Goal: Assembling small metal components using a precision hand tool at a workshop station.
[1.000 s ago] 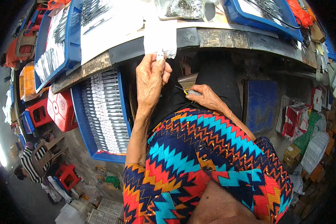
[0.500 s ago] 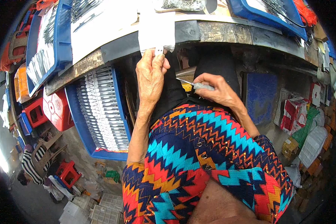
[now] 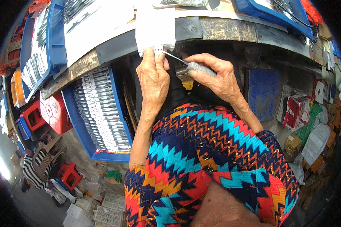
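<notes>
Left hand: the left hand (image 3: 154,77) is raised to the edge of the workbench (image 3: 219,28), its fingertips pinched on a small white part (image 3: 158,49) just under the hanging white cloth (image 3: 154,28).
Right hand: the right hand (image 3: 216,73) is clenched around the grey handle of a thin tool (image 3: 193,65), maybe a small screwdriver; the view is too small to be sure.
Tool: its metal shaft points to the left and its tip comes to the small white part between the left fingers.
Small white part: it is at the front edge of the workbench, touching the lower border of the white cloth.
Under the bench: a yellow and dark object (image 3: 186,75) sits just below the right hand, partly hidden.
Left side: a blue tray (image 3: 117,102) full of rows of white and metal pieces stands below the bench, beside the left forearm.
On the bench: another blue tray (image 3: 56,34) lies at the left and one more blue tray (image 3: 276,15) at the right.
Floor: red crates (image 3: 51,113) stand at the far left.
</notes>
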Available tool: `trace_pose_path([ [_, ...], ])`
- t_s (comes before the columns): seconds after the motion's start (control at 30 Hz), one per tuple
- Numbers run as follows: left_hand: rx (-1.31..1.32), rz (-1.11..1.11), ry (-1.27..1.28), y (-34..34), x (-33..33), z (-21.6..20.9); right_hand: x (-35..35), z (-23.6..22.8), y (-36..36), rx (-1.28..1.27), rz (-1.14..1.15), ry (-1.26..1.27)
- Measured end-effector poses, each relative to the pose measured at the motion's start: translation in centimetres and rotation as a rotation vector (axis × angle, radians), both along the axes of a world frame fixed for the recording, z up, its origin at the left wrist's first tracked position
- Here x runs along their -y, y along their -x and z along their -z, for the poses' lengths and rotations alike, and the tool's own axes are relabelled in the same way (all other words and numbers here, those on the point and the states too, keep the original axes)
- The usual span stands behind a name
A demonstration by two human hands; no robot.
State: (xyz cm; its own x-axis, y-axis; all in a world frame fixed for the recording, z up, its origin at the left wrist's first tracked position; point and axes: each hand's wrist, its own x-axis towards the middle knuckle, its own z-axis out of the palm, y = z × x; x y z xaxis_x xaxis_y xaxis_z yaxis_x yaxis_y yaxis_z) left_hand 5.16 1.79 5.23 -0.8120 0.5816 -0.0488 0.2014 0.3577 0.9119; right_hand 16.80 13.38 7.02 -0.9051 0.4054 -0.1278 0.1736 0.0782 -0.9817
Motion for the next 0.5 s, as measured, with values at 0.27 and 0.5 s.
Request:
trace_pose_path([
  [0.27, -0.096, -0.023, 0.075, -0.3, -0.3, -0.2, -0.2, 0.4, 0.3, -0.008, -0.003, -0.008],
  [0.5, -0.203, -0.038, 0.089, -0.4, -0.2, 0.7, -0.4, -0.2, 0.5, 0.085, -0.019, 0.110],
])
